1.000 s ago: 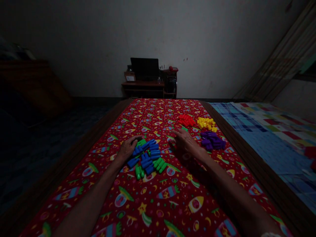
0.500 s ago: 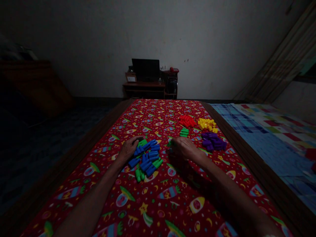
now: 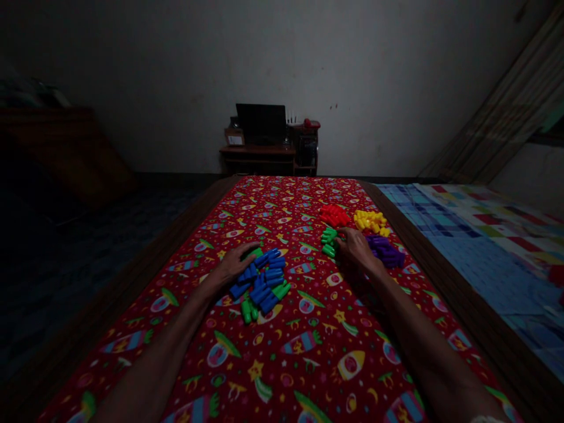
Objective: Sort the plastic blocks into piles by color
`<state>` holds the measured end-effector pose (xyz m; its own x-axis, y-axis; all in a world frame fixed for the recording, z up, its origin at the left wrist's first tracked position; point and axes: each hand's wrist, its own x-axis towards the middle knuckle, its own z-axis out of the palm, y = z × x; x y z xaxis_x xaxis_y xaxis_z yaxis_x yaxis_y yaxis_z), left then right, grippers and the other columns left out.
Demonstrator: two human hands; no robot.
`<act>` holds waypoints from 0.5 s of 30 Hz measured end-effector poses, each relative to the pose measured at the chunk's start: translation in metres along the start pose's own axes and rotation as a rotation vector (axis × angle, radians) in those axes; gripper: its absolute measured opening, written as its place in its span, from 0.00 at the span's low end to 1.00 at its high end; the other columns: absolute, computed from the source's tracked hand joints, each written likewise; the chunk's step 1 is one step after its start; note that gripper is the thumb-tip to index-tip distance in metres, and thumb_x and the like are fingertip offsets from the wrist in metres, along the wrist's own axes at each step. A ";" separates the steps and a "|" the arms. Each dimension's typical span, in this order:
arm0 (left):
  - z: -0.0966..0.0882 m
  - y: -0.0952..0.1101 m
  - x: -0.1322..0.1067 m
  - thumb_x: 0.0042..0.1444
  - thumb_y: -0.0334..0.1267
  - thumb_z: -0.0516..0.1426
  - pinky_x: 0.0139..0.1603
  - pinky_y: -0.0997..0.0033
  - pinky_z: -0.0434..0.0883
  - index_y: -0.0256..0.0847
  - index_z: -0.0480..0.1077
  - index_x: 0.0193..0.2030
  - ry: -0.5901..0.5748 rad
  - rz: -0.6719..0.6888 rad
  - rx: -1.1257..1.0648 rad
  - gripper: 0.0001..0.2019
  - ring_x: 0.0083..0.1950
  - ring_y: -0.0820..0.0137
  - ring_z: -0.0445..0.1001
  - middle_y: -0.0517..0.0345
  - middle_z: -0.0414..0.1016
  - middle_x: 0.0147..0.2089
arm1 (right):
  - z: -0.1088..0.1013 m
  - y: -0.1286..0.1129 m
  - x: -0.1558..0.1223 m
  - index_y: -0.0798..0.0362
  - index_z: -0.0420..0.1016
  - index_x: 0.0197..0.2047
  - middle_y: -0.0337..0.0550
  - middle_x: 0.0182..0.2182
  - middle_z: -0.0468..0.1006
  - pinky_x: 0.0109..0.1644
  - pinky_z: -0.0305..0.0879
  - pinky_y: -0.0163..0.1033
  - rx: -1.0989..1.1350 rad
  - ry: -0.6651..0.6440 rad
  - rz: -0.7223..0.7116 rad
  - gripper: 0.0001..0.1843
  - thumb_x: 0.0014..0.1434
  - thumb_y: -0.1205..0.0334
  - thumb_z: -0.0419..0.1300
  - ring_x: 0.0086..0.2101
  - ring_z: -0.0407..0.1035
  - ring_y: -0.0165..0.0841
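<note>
My left hand point(image 3: 232, 264) rests with curled fingers against the left side of a mixed pile of blue and green pegs point(image 3: 263, 282) on the red patterned cloth point(image 3: 282, 346). My right hand point(image 3: 355, 247) lies farther right, fingers curled beside a small group of green pegs point(image 3: 328, 242), touching or holding some of them. Just right of that hand is a purple peg pile point(image 3: 385, 251). Behind lie a red peg pile point(image 3: 333, 215) and a yellow peg pile point(image 3: 369, 221).
The cloth covers a long wooden table point(image 3: 445, 276). A checked quilt point(image 3: 480, 235) lies to the right. A small desk with a dark monitor point(image 3: 261, 122) stands at the far wall. The left side of the room is dark.
My right hand moved from beside the blue and green pile to the right and farther away, reaching the small green group near the purple pile. Fewer green pegs remain in the mixed pile. The left hand stayed.
</note>
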<state>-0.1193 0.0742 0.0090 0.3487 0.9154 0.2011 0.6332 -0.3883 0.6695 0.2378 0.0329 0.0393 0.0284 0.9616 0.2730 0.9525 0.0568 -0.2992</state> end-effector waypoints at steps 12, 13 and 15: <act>0.001 0.040 0.000 0.46 0.46 0.62 0.52 0.57 0.74 0.40 0.73 0.51 0.189 -0.011 -0.102 0.24 0.47 0.57 0.78 0.52 0.80 0.46 | 0.008 -0.071 -0.022 0.57 0.73 0.54 0.52 0.44 0.79 0.46 0.64 0.37 0.381 0.042 -0.410 0.18 0.65 0.60 0.51 0.42 0.73 0.36; 0.003 0.048 -0.003 0.46 0.45 0.61 0.51 0.58 0.74 0.41 0.72 0.52 0.174 0.027 -0.115 0.25 0.47 0.58 0.78 0.53 0.79 0.47 | 0.010 -0.079 -0.026 0.57 0.70 0.57 0.52 0.44 0.79 0.45 0.65 0.36 0.438 0.010 -0.445 0.20 0.66 0.59 0.52 0.41 0.73 0.35; 0.010 0.063 -0.009 0.49 0.44 0.60 0.50 0.59 0.74 0.43 0.71 0.55 0.123 0.126 -0.115 0.25 0.48 0.60 0.77 0.54 0.79 0.49 | 0.012 -0.091 -0.033 0.56 0.66 0.61 0.50 0.44 0.79 0.42 0.65 0.35 0.530 -0.046 -0.518 0.23 0.66 0.58 0.52 0.38 0.73 0.33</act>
<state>-0.0757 0.0401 0.0422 0.3288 0.8692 0.3693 0.5046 -0.4922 0.7093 0.1462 -0.0013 0.0468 -0.4080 0.7862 0.4642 0.5659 0.6168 -0.5471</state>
